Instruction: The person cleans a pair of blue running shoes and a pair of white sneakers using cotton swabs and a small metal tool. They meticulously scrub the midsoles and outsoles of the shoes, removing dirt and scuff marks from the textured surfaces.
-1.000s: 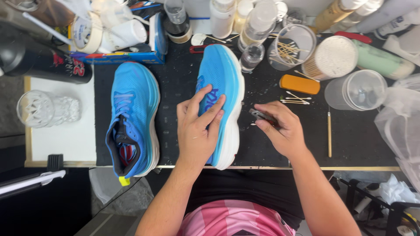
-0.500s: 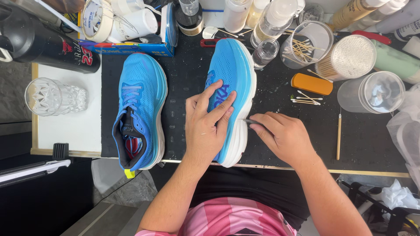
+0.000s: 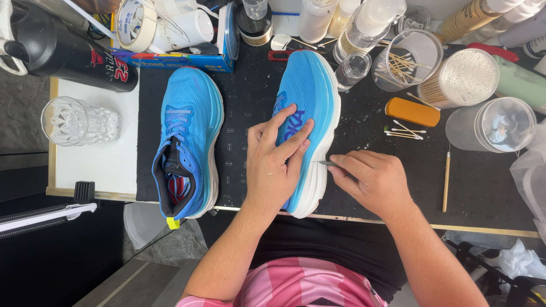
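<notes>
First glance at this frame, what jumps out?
Two bright blue shoes on the black mat: the left shoe stands upright, the right shoe lies on its side at centre. The left hand presses flat on the right shoe while the right hand holds a thin tool to its white sole. Jars of swabs and bottles crowd the far edge.

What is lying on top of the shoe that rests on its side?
The left hand lies flat on the tipped blue shoe, covering its rear upper. The right hand holds a thin tool at the white sole.
</notes>
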